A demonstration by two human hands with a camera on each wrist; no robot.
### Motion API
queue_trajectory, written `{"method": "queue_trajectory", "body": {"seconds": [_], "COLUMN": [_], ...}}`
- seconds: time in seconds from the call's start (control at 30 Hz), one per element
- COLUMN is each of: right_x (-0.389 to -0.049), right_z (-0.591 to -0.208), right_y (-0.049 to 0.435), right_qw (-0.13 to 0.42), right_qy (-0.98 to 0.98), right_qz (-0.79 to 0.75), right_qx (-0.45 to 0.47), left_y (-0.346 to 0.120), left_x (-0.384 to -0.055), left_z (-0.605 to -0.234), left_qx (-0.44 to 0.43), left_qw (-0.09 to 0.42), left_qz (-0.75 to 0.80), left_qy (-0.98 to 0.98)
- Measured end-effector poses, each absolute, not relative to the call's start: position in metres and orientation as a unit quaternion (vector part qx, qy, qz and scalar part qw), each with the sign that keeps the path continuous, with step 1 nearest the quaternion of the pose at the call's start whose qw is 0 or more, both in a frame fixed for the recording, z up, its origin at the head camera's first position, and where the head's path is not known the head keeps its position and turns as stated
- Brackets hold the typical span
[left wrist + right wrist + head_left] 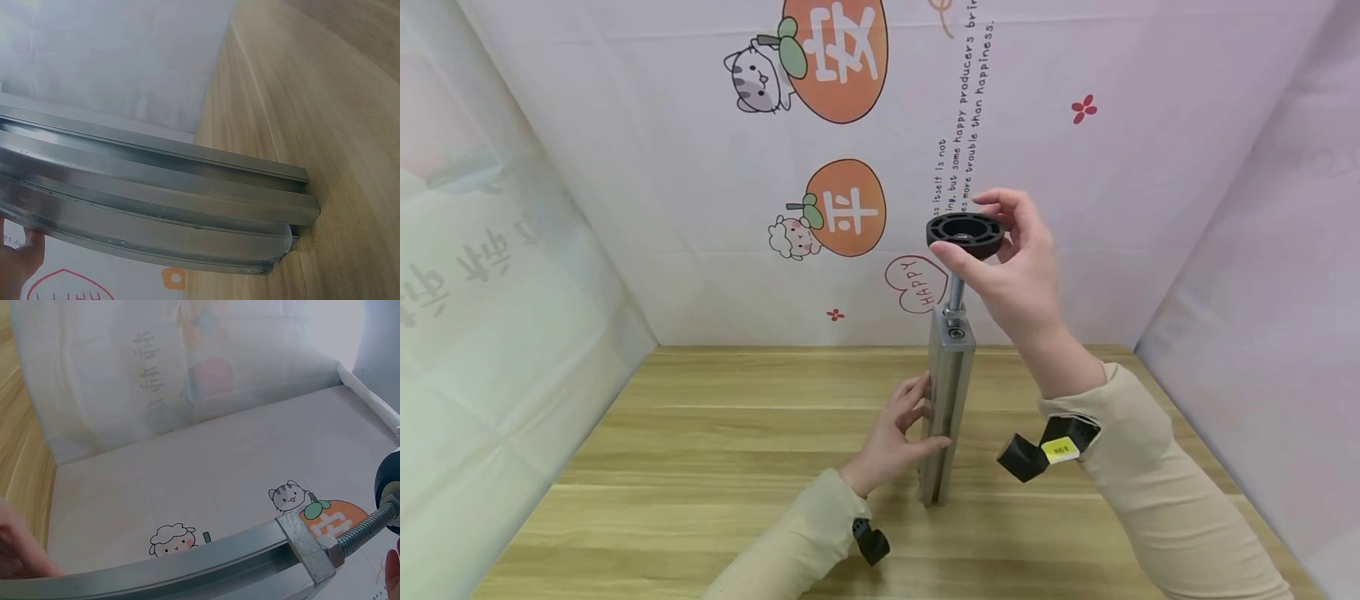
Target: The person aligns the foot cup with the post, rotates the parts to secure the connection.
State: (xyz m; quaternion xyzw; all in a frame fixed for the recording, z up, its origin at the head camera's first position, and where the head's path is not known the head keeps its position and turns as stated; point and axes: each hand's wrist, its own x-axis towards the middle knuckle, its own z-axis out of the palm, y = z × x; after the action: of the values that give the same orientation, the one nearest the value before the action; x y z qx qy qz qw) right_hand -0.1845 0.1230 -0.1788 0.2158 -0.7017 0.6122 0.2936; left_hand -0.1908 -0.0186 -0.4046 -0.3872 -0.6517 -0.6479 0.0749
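Note:
A silver aluminium profile (pixel 955 383) stands upright on the wooden table. From its top end plate rises a threaded rod (pixel 369 526) with a hex nut (pixel 332 551) at the base. The rod carries a round black levelling foot (pixel 988 244), its ribbed face turned up. My right hand (pixel 1022 271) holds this foot by its rim, thumb in front and fingers behind. Lower down, my left hand (pixel 891 433) grips the profile from the left side, thumb across the near face. In the left wrist view the profile's grooved lower end (pixel 275 206) meets the table.
The wooden tabletop (pixel 715 467) spreads around the profile. White printed cloth (pixel 1000 125) hangs behind and at both sides, with orange fruit and cartoon animals on it. A black camera (pixel 1022 458) is strapped at my right wrist, another camera (pixel 871 542) at my left.

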Motion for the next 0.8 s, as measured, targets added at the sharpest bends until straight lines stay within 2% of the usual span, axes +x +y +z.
{"method": "queue_trajectory", "body": {"seconds": [0.3,0.53,0.67,0.8], "right_x": [-0.185,-0.188,-0.197,-0.207], "right_z": [-0.185,-0.191,-0.200,-0.208], "right_y": [0.117,0.120,0.125,0.132], "right_qw": [0.378,0.376,0.311,0.169], "right_qy": [-0.694,-0.644,-0.566,-0.486], "right_qz": [0.579,0.615,0.688,0.764], "right_qx": [0.201,0.259,0.331,0.390], "left_y": [-0.017,-0.018,-0.018,-0.019], "left_x": [-0.192,-0.193,-0.192,-0.190], "left_z": [-0.405,-0.406,-0.406,-0.404], "left_qx": [-0.392,-0.392,-0.387,-0.379], "left_qw": [0.075,0.074,0.072,0.065], "left_qz": [-0.647,-0.643,-0.641,-0.641], "left_qy": [-0.650,-0.653,-0.659,-0.664]}}
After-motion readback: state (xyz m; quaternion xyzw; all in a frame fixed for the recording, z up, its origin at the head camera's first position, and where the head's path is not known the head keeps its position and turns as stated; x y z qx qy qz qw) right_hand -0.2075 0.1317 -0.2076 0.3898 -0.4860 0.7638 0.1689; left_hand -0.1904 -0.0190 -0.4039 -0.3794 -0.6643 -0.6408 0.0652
